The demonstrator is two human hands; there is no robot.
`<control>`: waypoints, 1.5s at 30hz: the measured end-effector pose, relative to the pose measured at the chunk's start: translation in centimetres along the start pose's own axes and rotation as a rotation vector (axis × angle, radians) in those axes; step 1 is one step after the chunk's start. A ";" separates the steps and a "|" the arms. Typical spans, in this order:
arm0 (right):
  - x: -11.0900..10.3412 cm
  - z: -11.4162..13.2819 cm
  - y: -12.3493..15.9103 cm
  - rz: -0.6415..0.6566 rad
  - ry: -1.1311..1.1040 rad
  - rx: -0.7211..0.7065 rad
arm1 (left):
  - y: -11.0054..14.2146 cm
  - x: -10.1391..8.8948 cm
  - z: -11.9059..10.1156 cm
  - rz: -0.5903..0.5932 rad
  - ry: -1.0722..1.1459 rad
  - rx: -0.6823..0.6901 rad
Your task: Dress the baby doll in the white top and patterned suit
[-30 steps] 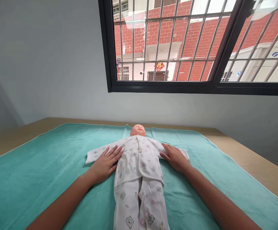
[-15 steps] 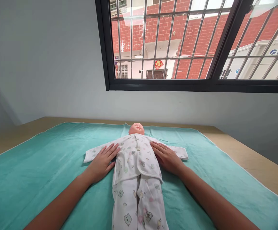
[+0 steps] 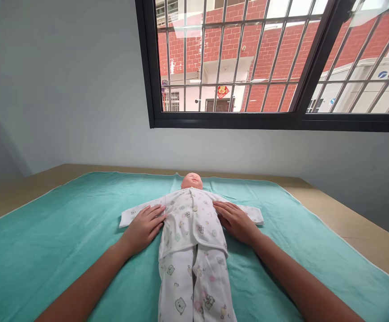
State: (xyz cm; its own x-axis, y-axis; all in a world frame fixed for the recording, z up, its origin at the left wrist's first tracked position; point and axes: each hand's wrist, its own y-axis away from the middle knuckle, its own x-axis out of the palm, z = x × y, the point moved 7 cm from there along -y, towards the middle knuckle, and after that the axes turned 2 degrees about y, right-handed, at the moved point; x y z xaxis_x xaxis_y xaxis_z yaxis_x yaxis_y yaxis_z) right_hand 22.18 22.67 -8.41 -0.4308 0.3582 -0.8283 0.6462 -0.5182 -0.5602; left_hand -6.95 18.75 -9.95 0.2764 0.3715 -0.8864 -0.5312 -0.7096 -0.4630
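Note:
A baby doll [image 3: 192, 180] lies on its back, head away from me, dressed in a white printed jacket [image 3: 188, 223] and matching trousers [image 3: 177, 286]. The jacket's sleeves stretch out to both sides, and a button shows at the chest. My left hand [image 3: 145, 227] lies flat with fingers extended, its fingertips touching the jacket's left side by the sleeve. On the other side my right hand [image 3: 236, 220] rests with fingers stretched out and together against the jacket's side and over part of the right sleeve. The doll's own hands are not visible.
A teal cloth [image 3: 80, 214] spreads beneath the doll over a wooden table [image 3: 342, 210]. Behind the table stands a pale wall [image 3: 80, 89] with a dark-framed, barred window [image 3: 228, 120]. The trouser legs run out of view at the bottom.
The fingers of my left hand have drawn closer together, and my right hand has shifted slightly outward. The doll and its clothes stay in place; the view has moved a little.

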 end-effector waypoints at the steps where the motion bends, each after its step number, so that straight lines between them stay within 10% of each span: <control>1: 0.1 -0.1 0.3 0.011 -0.010 0.012 | 0.1 -0.3 0.0 -0.019 0.001 -0.004; 11: -2.3 2.2 8.2 0.266 -0.258 0.441 | 3.6 -3.4 -5.1 -0.164 0.371 -0.234; 18: -2.1 8.4 7.0 0.309 -0.484 0.661 | 4.8 -3.0 -8.4 -0.126 0.638 -0.434; 29: -1.2 8.2 6.7 0.251 -0.516 0.611 | 4.9 -1.4 -7.5 0.062 0.515 -0.475; 45: -2.5 7.8 6.6 0.099 -0.480 0.556 | 4.8 -3.0 -7.8 0.015 0.380 -0.405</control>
State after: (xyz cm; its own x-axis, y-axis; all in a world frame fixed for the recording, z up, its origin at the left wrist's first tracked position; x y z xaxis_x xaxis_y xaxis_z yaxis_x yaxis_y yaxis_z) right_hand 22.63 12.27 -10.12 -0.6977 -0.0234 -0.7160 0.3368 -0.8929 -0.2990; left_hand -4.13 9.56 -9.49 0.5807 0.1703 -0.7961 -0.2080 -0.9144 -0.3474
